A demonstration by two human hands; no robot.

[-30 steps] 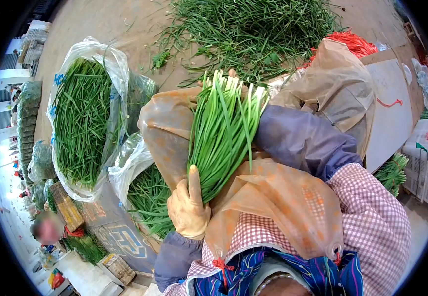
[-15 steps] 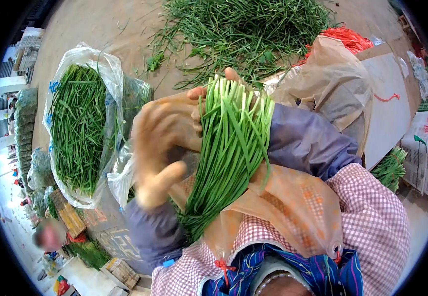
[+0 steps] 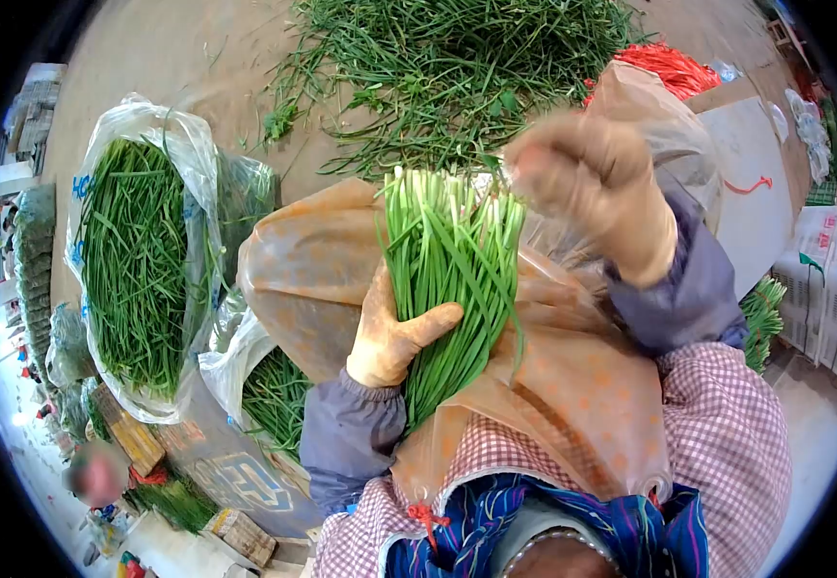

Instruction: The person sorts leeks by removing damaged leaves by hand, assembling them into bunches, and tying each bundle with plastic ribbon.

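Note:
A thick bunch of green stalks (image 3: 457,279) lies over my lap, its pale cut ends pointing away from me. My left hand (image 3: 394,332), in a tan glove, is wrapped round the bunch from the left, with the thumb on top and the other fingers hidden beneath. Off to the right of the pale ends, my right hand (image 3: 597,188) is raised and blurred, its fingers curled. Whether it pinches anything is too smeared to tell. An orange-stained clear apron (image 3: 553,376) covers my knees under the bunch.
Loose green stalks (image 3: 457,67) are heaped on the floor ahead. An open plastic bag (image 3: 197,183) full of greens stands at the left. Red ties (image 3: 669,69) lie near a pale board (image 3: 751,183) at the right. Another person (image 3: 98,474) is at the far left.
My right hand has come from behind the bunch up to its right side. My left hand, lifted off to the left half a second ago, is back round the bunch.

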